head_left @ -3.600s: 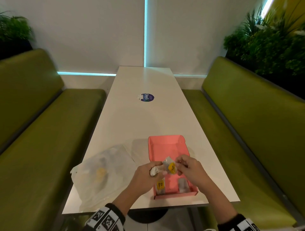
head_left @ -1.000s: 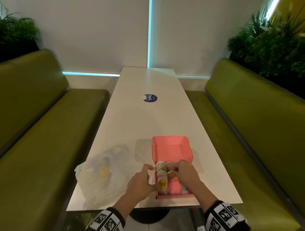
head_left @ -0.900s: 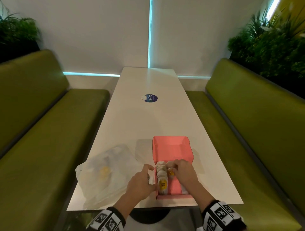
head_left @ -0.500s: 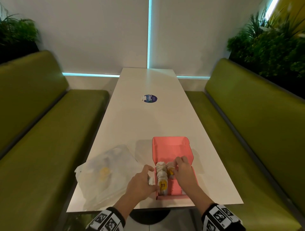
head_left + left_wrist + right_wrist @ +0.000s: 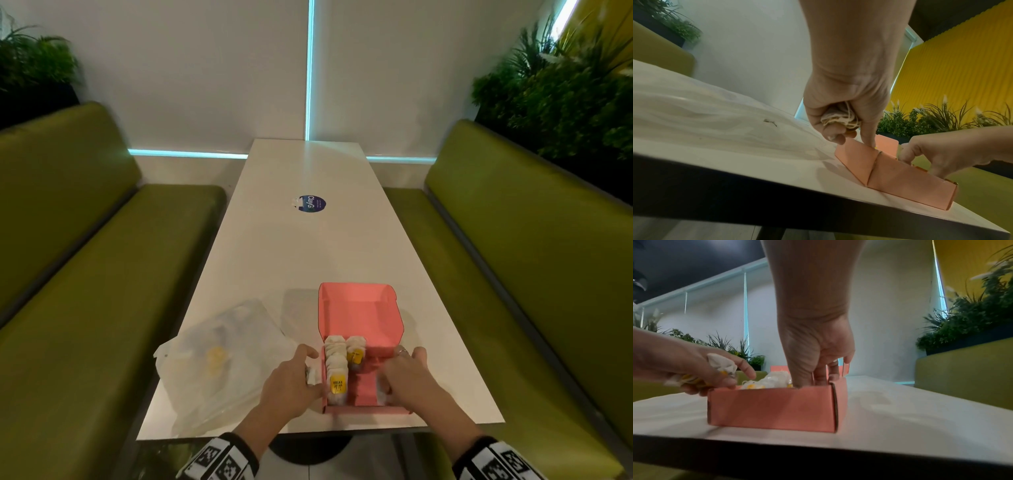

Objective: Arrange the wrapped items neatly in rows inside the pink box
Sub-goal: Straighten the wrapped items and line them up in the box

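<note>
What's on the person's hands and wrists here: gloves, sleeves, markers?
No gloves: both hands are bare. Each wrist carries a black band printed with white squares holding black square-code markers, the left wrist band and the right wrist band. The right hand wears a ring. No sleeves show above the bands.

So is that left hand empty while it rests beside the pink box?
No, the left hand grips a bunch of wrapped items in its curled fingers.

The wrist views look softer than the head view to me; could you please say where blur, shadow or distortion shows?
Head view: sharp, wide-angle bowing of the benches.
Left wrist view: plastic bag smeared, table edge dark.
Right wrist view: pink box soft, left hand blurred.
</note>
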The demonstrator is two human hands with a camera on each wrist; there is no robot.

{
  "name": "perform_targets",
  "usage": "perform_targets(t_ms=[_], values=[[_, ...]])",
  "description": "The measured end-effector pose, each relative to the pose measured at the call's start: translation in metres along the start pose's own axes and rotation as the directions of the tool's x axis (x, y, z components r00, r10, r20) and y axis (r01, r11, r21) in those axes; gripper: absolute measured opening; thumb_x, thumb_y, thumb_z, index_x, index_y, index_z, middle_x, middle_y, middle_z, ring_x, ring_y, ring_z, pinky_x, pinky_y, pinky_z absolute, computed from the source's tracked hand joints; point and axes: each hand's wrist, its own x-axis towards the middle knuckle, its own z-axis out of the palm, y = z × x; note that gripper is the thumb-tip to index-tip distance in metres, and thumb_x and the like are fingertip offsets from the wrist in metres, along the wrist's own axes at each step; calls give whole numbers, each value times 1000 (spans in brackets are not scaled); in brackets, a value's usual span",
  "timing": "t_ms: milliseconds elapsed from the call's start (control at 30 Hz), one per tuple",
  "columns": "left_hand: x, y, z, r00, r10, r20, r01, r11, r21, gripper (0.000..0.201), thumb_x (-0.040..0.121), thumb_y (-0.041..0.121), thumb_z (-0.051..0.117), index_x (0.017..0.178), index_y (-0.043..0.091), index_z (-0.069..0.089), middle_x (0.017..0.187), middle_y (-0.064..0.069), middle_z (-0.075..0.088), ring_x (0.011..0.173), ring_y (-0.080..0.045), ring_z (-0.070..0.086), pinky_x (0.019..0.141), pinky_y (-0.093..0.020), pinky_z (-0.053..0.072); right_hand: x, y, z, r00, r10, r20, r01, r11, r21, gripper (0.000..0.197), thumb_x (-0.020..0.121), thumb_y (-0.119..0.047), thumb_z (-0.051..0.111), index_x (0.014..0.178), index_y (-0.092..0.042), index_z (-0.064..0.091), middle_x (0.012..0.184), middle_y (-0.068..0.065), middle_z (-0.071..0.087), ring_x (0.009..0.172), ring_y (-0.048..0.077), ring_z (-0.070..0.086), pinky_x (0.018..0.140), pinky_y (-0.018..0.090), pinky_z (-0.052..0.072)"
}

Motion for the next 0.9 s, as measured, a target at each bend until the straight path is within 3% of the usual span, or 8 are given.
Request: perform_targets(t_ms=[100, 300, 400, 500, 567, 633, 767, 900], values=[[0, 0, 0, 1000, 4, -3, -4, 1000, 1, 54, 80, 45, 68, 119, 32, 34, 72, 11, 48, 65, -6, 51, 54, -14, 37, 1, -1, 4, 1000, 14, -18, -14, 999, 43, 17, 76, -14, 50, 62, -23, 49, 82, -6, 51, 108, 17, 45, 87, 37, 22], [-2, 7, -7, 987, 160, -23, -160, 987, -15, 42, 85, 39, 64, 119, 31, 42, 69, 13, 44, 61, -4, 45, 54, -9, 31, 1, 14, -7, 994, -27, -109, 58, 956, 286, 14, 88, -35, 50, 76, -29, 53, 84, -12, 54, 92, 10, 47, 84, 33, 24], [-3, 15, -10, 955, 292, -55, -295, 953, -66, 37, 87, 36, 63, 121, 37, 49, 85, 9, 60, 65, -2, 49, 59, -5, 34, -3, 19, -25, 993, -75, -86, 112, 794, 598, 10, 87, -27, 59, 78, -29, 57, 83, -10, 60, 84, 9, 54, 82, 29, 38], [1, 18, -5, 930, 362, -61, -367, 916, -161, 44, 85, 35, 65, 126, 43, 51, 115, 16, 63, 98, -1, 59, 80, -8, 43, -12, 15, -39, 984, -161, -73, 147, 521, 841, 9, 86, -11, 61, 84, -19, 62, 80, -6, 64, 75, 7, 57, 73, 21, 47], [4, 21, -1, 930, 362, -55, -367, 919, -147, 37, 83, 40, 64, 120, 37, 60, 116, 14, 63, 102, -5, 59, 88, -23, 48, -15, 12, -44, 970, -232, -66, 153, 378, 913, 14, 87, -4, 59, 87, -17, 64, 78, -6, 65, 73, 6, 59, 73, 18, 47], [5, 22, 0, 930, 359, -73, -366, 921, -130, 29, 82, 44, 61, 103, 26, 68, 102, 7, 68, 91, -9, 61, 82, -31, 50, -15, 11, -45, 967, -244, -71, 147, 309, 940, 14, 88, -2, 58, 90, -15, 65, 79, -5, 66, 74, 6, 59, 75, 19, 48], [6, 19, 0, 932, 348, -102, -362, 915, -179, 22, 85, 37, 64, 90, 16, 68, 88, 5, 67, 80, -11, 60, 69, -18, 45, -15, 11, -46, 980, -186, -76, 132, 310, 941, 8, 89, -24, 63, 94, -20, 66, 86, -2, 66, 77, 10, 59, 78, 25, 48], [6, 18, 0, 937, 331, -108, -347, 910, -227, 21, 84, 36, 67, 88, 16, 69, 90, 6, 69, 83, -7, 61, 75, -19, 47, -16, 8, -48, 978, -165, -125, 185, 426, 885, 10, 83, -24, 69, 89, -17, 69, 81, -6, 67, 74, 6, 58, 68, 17, 46]])
